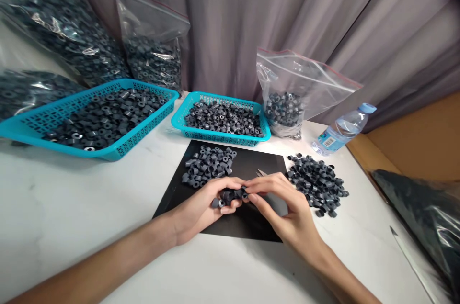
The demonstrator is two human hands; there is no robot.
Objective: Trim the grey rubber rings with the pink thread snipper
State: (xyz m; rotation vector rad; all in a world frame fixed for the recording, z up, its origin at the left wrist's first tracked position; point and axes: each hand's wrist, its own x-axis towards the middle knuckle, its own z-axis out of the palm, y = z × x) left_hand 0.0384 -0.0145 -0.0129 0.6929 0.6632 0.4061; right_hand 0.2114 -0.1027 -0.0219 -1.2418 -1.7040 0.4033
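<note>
My left hand [203, 208] and my right hand [283, 208] meet over a black mat [251, 163] on the white table. The left hand's fingers are closed round a short row of small dark grey rubber rings [230, 195]. My right hand pinches the right end of that row. A metal tip, perhaps tweezers [261, 173], pokes out just behind the right hand. A pile of the same rings [210, 164] lies on the mat behind my left hand. Another pile [318, 183] lies on the table right of the mat.
Two turquoise baskets of rings stand behind the mat, a large one [118, 151] at left and a small one [221, 139] in the middle. Clear bags of rings [283, 107] stand behind. A water bottle [339, 131] lies at right. A cardboard box [413, 141] is at far right.
</note>
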